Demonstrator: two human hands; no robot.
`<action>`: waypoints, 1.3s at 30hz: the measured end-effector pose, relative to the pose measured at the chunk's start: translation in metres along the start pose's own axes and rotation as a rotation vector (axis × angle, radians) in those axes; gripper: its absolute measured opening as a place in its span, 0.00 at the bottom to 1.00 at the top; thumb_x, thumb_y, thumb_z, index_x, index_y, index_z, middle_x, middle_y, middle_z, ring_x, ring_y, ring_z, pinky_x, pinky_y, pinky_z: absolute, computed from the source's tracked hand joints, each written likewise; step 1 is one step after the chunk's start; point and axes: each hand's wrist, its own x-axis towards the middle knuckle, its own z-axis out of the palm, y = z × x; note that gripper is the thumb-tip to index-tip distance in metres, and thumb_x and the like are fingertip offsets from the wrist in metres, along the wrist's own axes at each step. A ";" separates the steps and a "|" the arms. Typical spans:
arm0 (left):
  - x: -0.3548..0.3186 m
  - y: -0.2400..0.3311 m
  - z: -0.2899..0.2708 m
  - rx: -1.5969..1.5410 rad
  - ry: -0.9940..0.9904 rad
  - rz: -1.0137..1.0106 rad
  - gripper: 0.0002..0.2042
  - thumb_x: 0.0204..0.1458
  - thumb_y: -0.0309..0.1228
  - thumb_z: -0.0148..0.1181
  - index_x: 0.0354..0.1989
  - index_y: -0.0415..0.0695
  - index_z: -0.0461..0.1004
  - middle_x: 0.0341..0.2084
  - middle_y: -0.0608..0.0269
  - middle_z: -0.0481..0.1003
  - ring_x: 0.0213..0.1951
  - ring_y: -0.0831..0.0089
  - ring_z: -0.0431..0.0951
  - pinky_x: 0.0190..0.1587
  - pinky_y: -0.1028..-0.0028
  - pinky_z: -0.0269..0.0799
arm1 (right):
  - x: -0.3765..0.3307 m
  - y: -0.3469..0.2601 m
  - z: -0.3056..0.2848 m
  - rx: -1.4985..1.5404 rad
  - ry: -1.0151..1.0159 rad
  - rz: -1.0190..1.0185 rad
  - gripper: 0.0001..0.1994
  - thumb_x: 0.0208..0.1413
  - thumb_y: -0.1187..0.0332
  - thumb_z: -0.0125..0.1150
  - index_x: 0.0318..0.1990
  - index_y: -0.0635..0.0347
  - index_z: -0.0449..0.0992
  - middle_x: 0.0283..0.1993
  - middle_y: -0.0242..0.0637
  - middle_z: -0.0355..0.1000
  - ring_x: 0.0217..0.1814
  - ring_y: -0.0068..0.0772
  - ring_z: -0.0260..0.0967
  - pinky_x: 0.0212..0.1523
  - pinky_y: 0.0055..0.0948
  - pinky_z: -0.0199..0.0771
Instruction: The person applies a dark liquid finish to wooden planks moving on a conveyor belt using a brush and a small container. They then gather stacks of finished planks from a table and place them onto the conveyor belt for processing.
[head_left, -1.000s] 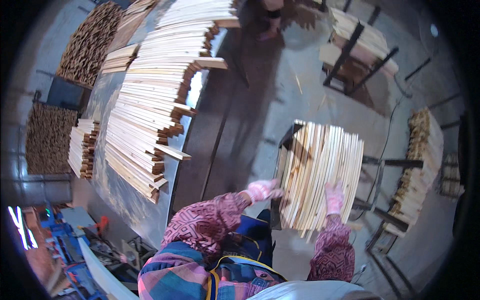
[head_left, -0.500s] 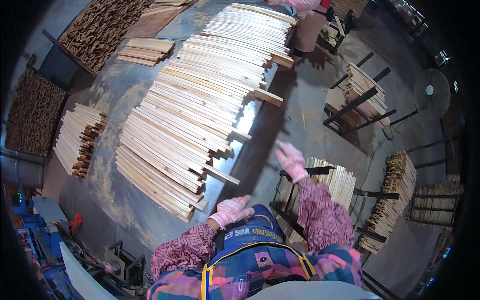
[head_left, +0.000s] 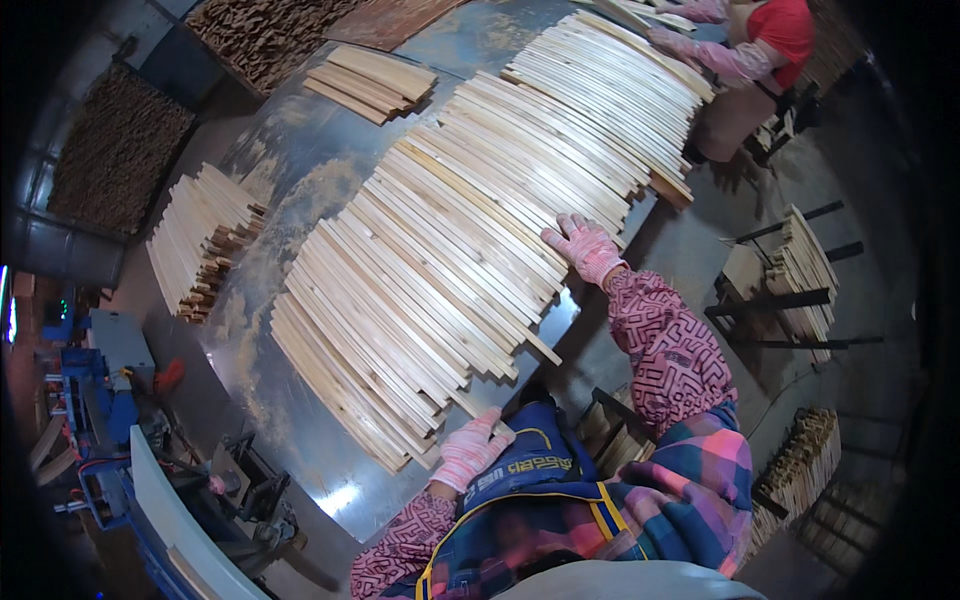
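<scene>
Long pale wooden slats [head_left: 430,255] lie side by side in a wide row on a metal-topped table [head_left: 320,195]. My right hand [head_left: 585,248], in a pink-and-white glove, rests on the slat ends at the row's near right edge, its fingers spread. Close to my apron, my left hand [head_left: 470,452], gloved alike, is closed around the end of a wooden slat [head_left: 503,432] that juts out from the row. Part of that slat is hidden by the fingers. Another slat [head_left: 545,347] sticks out between my two hands.
A small slat bundle [head_left: 370,82] and a stepped stack [head_left: 200,240] lie beyond the row. At the far right a co-worker in red [head_left: 780,45] has gloved hands on the slats. Racks of slats [head_left: 800,285] stand on the right; blue machinery [head_left: 100,400] is at left.
My right hand has come from over the floor racks onto the slat ends. My left hand has closed on a protruding slat. The view has shifted, bringing the co-worker further in.
</scene>
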 end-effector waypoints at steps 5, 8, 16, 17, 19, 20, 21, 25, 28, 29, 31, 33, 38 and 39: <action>0.036 0.044 -0.036 0.052 -0.229 -0.198 0.36 0.56 0.63 0.50 0.69 0.56 0.63 0.55 0.53 0.76 0.51 0.51 0.79 0.50 0.58 0.75 | 0.007 0.021 -0.007 0.027 -0.038 -0.200 0.29 0.53 0.74 0.55 0.65 0.43 0.63 0.68 0.51 0.58 0.67 0.54 0.62 0.61 0.43 0.70; 0.046 0.045 -0.032 0.096 -0.153 -0.187 0.36 0.57 0.64 0.48 0.71 0.58 0.61 0.55 0.51 0.76 0.52 0.49 0.79 0.51 0.56 0.75 | 0.009 0.034 -0.002 0.045 -0.059 -0.219 0.29 0.53 0.74 0.55 0.65 0.44 0.64 0.69 0.53 0.59 0.67 0.55 0.63 0.62 0.44 0.70; 0.055 0.053 -0.027 0.063 -0.157 -0.194 0.37 0.58 0.63 0.48 0.71 0.55 0.60 0.62 0.52 0.71 0.59 0.52 0.74 0.59 0.60 0.70 | 0.002 0.039 -0.014 0.390 -0.078 -0.067 0.28 0.54 0.64 0.57 0.65 0.44 0.66 0.54 0.49 0.75 0.56 0.56 0.73 0.56 0.45 0.74; 0.056 0.053 -0.027 0.056 -0.153 -0.199 0.37 0.58 0.62 0.49 0.71 0.54 0.60 0.62 0.51 0.71 0.60 0.51 0.73 0.60 0.61 0.69 | 0.004 0.026 -0.039 0.450 -0.145 0.037 0.27 0.55 0.62 0.58 0.65 0.44 0.67 0.53 0.50 0.76 0.55 0.56 0.73 0.55 0.46 0.74; 0.059 0.058 -0.027 0.051 -0.151 -0.162 0.36 0.58 0.61 0.50 0.71 0.52 0.61 0.63 0.51 0.70 0.62 0.52 0.71 0.62 0.61 0.68 | 0.018 0.019 -0.045 0.454 -0.125 0.130 0.24 0.56 0.54 0.57 0.58 0.53 0.71 0.49 0.52 0.77 0.52 0.55 0.75 0.52 0.47 0.75; 0.062 0.061 -0.028 0.062 -0.148 -0.125 0.36 0.58 0.60 0.50 0.71 0.52 0.61 0.63 0.52 0.70 0.62 0.53 0.71 0.62 0.61 0.68 | 0.030 0.020 -0.019 0.442 -0.040 0.163 0.23 0.56 0.54 0.57 0.57 0.55 0.72 0.48 0.52 0.77 0.51 0.55 0.75 0.51 0.47 0.75; 0.063 0.063 -0.029 0.071 -0.140 -0.093 0.36 0.58 0.60 0.51 0.70 0.51 0.61 0.63 0.52 0.70 0.62 0.53 0.71 0.62 0.61 0.68 | 0.041 0.018 0.001 0.428 0.047 0.189 0.23 0.57 0.54 0.56 0.55 0.57 0.73 0.48 0.52 0.77 0.51 0.54 0.75 0.51 0.47 0.75; 0.054 0.071 -0.036 0.077 -0.087 -0.076 0.35 0.58 0.58 0.52 0.69 0.50 0.63 0.62 0.51 0.71 0.61 0.52 0.72 0.61 0.61 0.69 | 0.053 0.016 -0.002 0.337 0.057 0.177 0.17 0.58 0.53 0.58 0.40 0.59 0.76 0.41 0.49 0.78 0.44 0.55 0.76 0.46 0.49 0.75; 0.042 0.063 -0.032 0.046 -0.006 -0.075 0.34 0.58 0.57 0.54 0.67 0.49 0.65 0.57 0.49 0.74 0.57 0.51 0.75 0.58 0.60 0.71 | 0.032 0.029 -0.075 0.351 0.052 0.134 0.16 0.57 0.52 0.61 0.36 0.57 0.78 0.37 0.48 0.78 0.41 0.54 0.77 0.42 0.47 0.76; 0.044 0.059 -0.038 0.045 0.010 -0.080 0.33 0.57 0.57 0.55 0.66 0.49 0.66 0.55 0.48 0.76 0.55 0.51 0.77 0.57 0.60 0.73 | 0.023 0.037 -0.100 0.349 0.011 0.152 0.16 0.56 0.52 0.61 0.35 0.56 0.79 0.36 0.48 0.78 0.41 0.53 0.77 0.41 0.46 0.76; 0.037 0.053 -0.054 -0.034 0.210 -0.074 0.34 0.55 0.56 0.57 0.65 0.46 0.67 0.52 0.49 0.77 0.52 0.52 0.78 0.54 0.60 0.74 | -0.021 0.039 -0.127 0.397 0.112 0.121 0.15 0.53 0.55 0.60 0.32 0.59 0.80 0.34 0.50 0.77 0.38 0.53 0.76 0.42 0.47 0.76; 0.038 0.042 -0.070 -0.042 0.535 0.038 0.34 0.52 0.52 0.62 0.65 0.46 0.68 0.54 0.47 0.74 0.56 0.49 0.75 0.59 0.58 0.70 | -0.058 0.045 -0.105 0.270 0.145 0.029 0.10 0.54 0.58 0.61 0.32 0.55 0.76 0.32 0.42 0.77 0.38 0.46 0.78 0.40 0.44 0.76; 0.034 0.076 -0.202 0.649 0.794 0.356 0.45 0.41 0.45 0.73 0.70 0.47 0.61 0.60 0.45 0.69 0.64 0.43 0.65 0.66 0.51 0.61 | -0.135 0.019 -0.081 0.023 0.482 -0.361 0.21 0.39 0.63 0.70 0.44 0.49 0.75 0.33 0.30 0.72 0.34 0.35 0.73 0.34 0.38 0.72; 0.033 0.071 -0.215 0.735 0.717 0.416 0.47 0.40 0.44 0.74 0.71 0.47 0.58 0.58 0.46 0.71 0.62 0.44 0.67 0.66 0.53 0.62 | -0.143 0.011 -0.084 0.002 0.541 -0.465 0.21 0.38 0.64 0.70 0.45 0.49 0.75 0.32 0.29 0.71 0.33 0.34 0.72 0.34 0.38 0.72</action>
